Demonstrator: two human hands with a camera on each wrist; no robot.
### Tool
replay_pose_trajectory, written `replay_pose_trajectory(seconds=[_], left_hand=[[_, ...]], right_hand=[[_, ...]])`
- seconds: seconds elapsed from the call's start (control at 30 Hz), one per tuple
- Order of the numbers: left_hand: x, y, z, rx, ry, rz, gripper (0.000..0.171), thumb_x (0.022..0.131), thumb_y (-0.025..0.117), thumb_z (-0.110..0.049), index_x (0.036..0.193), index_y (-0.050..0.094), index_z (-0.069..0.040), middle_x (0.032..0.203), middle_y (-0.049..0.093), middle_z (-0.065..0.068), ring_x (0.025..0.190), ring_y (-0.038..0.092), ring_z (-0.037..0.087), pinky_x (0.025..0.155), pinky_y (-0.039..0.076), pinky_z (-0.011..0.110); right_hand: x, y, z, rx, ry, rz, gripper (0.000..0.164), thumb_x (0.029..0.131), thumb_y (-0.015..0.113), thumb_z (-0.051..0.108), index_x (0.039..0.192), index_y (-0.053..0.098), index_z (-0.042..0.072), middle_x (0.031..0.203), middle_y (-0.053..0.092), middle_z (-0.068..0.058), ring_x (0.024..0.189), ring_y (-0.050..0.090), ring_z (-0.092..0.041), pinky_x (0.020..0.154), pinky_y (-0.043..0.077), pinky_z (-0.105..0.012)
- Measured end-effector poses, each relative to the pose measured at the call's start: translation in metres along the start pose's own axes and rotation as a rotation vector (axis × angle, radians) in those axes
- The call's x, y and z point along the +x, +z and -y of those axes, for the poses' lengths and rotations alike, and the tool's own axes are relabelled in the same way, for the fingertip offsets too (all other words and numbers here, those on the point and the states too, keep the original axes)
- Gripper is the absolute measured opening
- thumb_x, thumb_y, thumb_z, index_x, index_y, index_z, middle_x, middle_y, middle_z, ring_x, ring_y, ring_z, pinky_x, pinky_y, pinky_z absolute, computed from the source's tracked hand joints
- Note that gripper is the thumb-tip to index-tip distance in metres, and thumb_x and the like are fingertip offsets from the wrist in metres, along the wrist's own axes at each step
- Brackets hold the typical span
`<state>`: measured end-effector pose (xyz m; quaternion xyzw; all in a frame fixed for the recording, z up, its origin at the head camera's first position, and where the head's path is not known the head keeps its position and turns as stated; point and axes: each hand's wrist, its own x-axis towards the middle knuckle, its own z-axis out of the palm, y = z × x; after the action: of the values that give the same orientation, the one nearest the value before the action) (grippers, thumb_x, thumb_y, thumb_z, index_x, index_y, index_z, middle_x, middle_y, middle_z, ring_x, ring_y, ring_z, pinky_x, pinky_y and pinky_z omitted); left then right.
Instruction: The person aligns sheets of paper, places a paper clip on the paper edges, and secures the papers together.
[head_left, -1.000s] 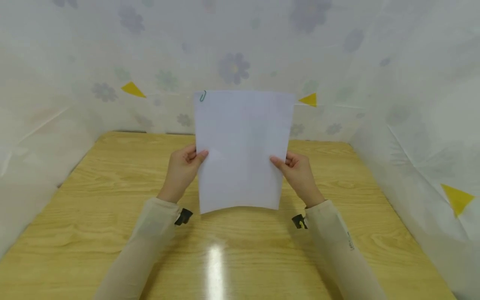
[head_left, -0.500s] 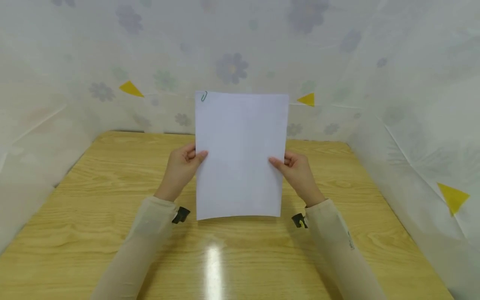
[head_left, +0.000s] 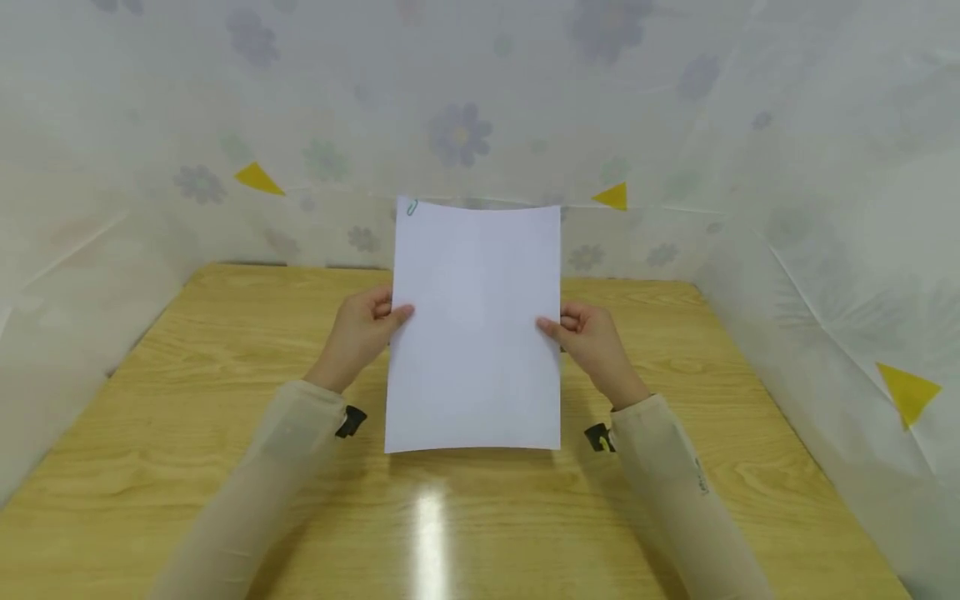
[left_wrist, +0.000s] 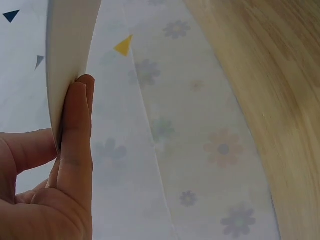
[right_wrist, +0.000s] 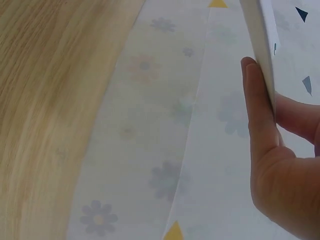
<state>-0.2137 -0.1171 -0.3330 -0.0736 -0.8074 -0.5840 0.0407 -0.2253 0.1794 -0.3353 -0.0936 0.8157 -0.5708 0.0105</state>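
Note:
In the head view, white paper (head_left: 476,342) is held up in front of me, its faces plain and its top edge bowed slightly. A small green paper clip (head_left: 412,207) sits at its top left corner. My left hand (head_left: 358,335) pinches the left edge, thumb in front and fingers behind. On the opposite edge, my right hand (head_left: 594,340) has the same kind of pinch. The left wrist view shows the paper (left_wrist: 70,45) edge-on between thumb and fingers. How many sheets there are, I cannot tell.
A wood-grain table (head_left: 480,517) lies under the paper. Flower-patterned white sheeting (head_left: 480,92) closes in the back and both sides. Yellow triangles (head_left: 611,197) mark the sheeting. Black pieces (head_left: 350,422) show at both sleeve cuffs.
The paper has tilted: its top edge sits lower and its bottom edge has come down nearer to me. Its right edge has shifted left. Both hands keep their pinch, nearly in place.

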Motion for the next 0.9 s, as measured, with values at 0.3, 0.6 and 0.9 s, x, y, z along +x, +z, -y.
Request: replay_pose_trajectory(seconds=[0.3, 0.6, 0.9], left_hand=[[-0.001, -0.005, 0.006, 0.072, -0.068, 0.064, 0.023, 0.085, 0.06, -0.017, 0.099, 0.058, 0.0, 0.09, 0.065, 0.014, 0.073, 0.062, 0.019, 0.065, 0.051, 0.033], [-0.001, -0.005, 0.017, 0.183, -0.124, 0.12, 0.019, 0.083, 0.063, -0.02, 0.089, 0.058, -0.003, 0.068, 0.061, 0.009, 0.062, 0.06, 0.024, 0.058, 0.048, 0.03], [0.002, 0.0, 0.026, 0.237, -0.166, 0.186, 0.012, 0.086, 0.056, -0.011, 0.09, 0.055, 0.0, 0.072, 0.056, 0.009, 0.061, 0.061, 0.018, 0.062, 0.051, 0.033]], right_hand=[[0.0, 0.001, -0.002, -0.072, 0.055, 0.021, 0.032, 0.079, 0.067, 0.027, 0.093, 0.062, -0.001, 0.084, 0.067, -0.011, 0.07, 0.062, -0.016, 0.064, 0.05, -0.031], [0.006, 0.003, -0.013, -0.173, 0.115, 0.059, 0.031, 0.078, 0.067, 0.03, 0.093, 0.064, 0.004, 0.078, 0.067, -0.008, 0.068, 0.061, -0.018, 0.065, 0.05, -0.035], [0.006, 0.007, -0.019, -0.185, 0.151, 0.125, 0.023, 0.084, 0.062, 0.017, 0.098, 0.061, -0.001, 0.079, 0.066, -0.012, 0.069, 0.063, -0.017, 0.07, 0.05, -0.039]])
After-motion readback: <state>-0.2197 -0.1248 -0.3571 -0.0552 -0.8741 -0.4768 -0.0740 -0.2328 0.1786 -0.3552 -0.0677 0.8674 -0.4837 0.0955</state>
